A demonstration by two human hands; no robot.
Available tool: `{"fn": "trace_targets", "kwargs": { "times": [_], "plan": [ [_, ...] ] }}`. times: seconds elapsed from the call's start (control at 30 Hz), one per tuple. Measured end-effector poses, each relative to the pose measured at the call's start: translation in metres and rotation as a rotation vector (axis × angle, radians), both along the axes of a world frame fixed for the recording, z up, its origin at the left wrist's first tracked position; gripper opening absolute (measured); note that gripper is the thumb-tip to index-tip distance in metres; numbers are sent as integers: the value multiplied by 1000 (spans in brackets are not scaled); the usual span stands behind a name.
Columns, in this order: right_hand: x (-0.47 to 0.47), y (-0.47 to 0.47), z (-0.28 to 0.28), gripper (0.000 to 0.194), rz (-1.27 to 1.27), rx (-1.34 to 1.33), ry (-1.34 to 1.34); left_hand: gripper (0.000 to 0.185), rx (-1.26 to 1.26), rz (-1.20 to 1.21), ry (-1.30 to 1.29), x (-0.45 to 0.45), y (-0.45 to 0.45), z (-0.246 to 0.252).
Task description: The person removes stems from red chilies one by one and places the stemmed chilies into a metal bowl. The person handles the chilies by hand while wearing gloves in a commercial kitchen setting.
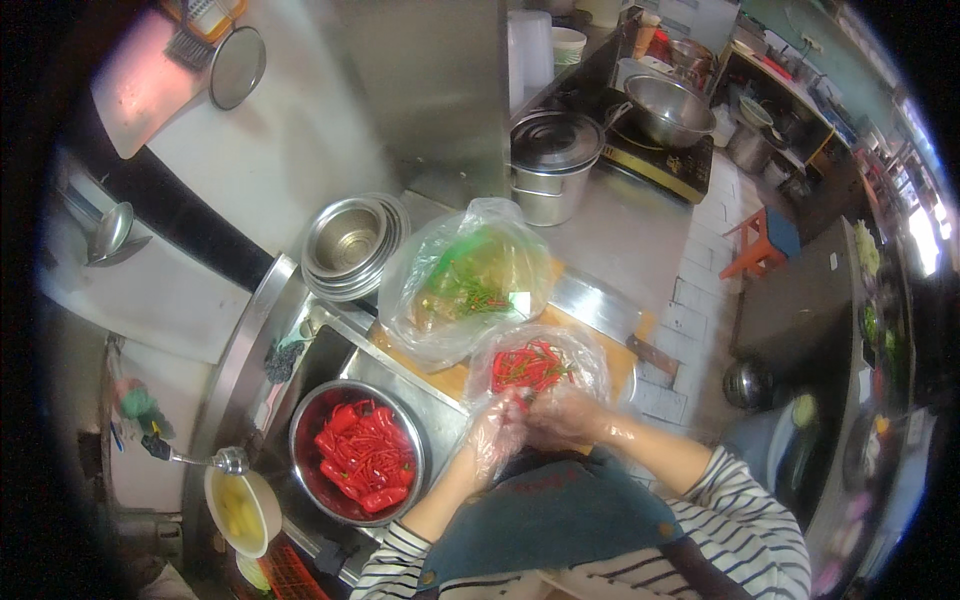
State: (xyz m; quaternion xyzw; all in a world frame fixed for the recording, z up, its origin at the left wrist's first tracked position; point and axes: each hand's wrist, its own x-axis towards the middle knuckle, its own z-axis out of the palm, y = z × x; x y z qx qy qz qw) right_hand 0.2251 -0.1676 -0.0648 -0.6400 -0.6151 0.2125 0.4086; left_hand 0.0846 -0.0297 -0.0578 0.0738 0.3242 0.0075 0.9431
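Observation:
My left hand (496,429) and my right hand (564,417), both in clear plastic gloves, meet at the near edge of a clear plastic bag of red chilies (531,364). A small piece of red chili (520,403) shows between my fingertips, mostly hidden by them. Past that bag lies a larger clear bag (409,330) with green stems and a few red bits inside. Both bags rest on a wooden cutting board (451,381). To the left, a steel bowl (298,457) in the sink holds red chilies and larger red peppers (373,491).
A cleaver (600,298) lies at the board's right side, its handle towards the edge. Nested steel bowls (346,244), a lidded steel pot (556,176) and a burner (667,171) stand beyond. A faucet (229,460) overhangs a white bowl (271,502) with yellow pieces.

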Motion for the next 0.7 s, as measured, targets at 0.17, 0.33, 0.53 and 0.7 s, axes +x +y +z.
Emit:
{"fn": "trace_targets", "kwargs": {
  "times": [0.17, 0.33, 0.53, 0.7],
  "plan": [
    [29, 38, -4, 14, -432, -326, -357, 23, 166, 277, 102, -6, 11, 5],
    [43, 57, 3, 21, -325, -707, -374, 26, 49, 222, 14, -9, 16, 17],
    [20, 25, 7, 23, -287, -420, 175, 39, 404, 133, 33, 5, -2, 12],
    [8, 13, 26, 17, -124, -479, 237, 40, 731, 48, 144, 29, -11, 4]
  ]
}}
